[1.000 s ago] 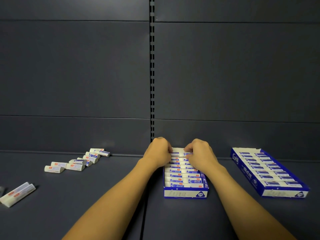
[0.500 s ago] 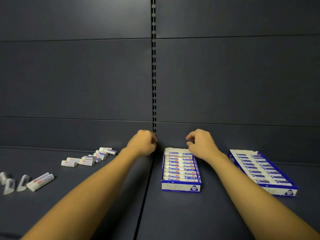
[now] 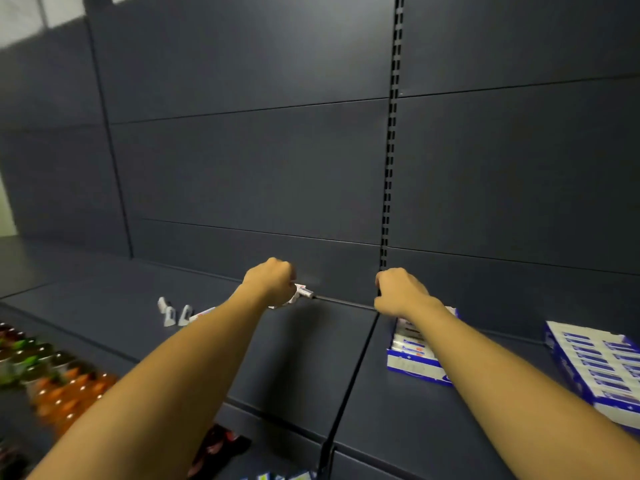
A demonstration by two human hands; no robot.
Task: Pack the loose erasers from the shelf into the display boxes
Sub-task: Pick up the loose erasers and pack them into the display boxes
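Our left hand (image 3: 272,280) sat at the middle of the frame with its fingers curled under, right over the loose erasers (image 3: 302,293) at the back of the shelf (image 3: 311,358). Whether those fingers were already pinching one, we could not tell, since the knuckles hid the tips. The erasers peeked out just to the right of and below the fist, touching it or nearly so. The one eraser that showed lay with its long axis running across the frame, along the back edge of the shelf. This hand was plainly the nearer of the two; the grab looked like its job.

Our right hand (image 3: 401,292) hung to the right of centre, fingers loosely curled and holding nothing that we could see, just above the far end of the nearer box (image 3: 412,358). That box lay below and to the right of it, well apart from the erasers.

The erasers were small white blocks in paper sleeves with blue and red print, blurred here. A few more erasers (image 3: 171,311) stood on end further left. A second box (image 3: 595,362), blue and white with its rows filled, lay at the right edge of the frame.
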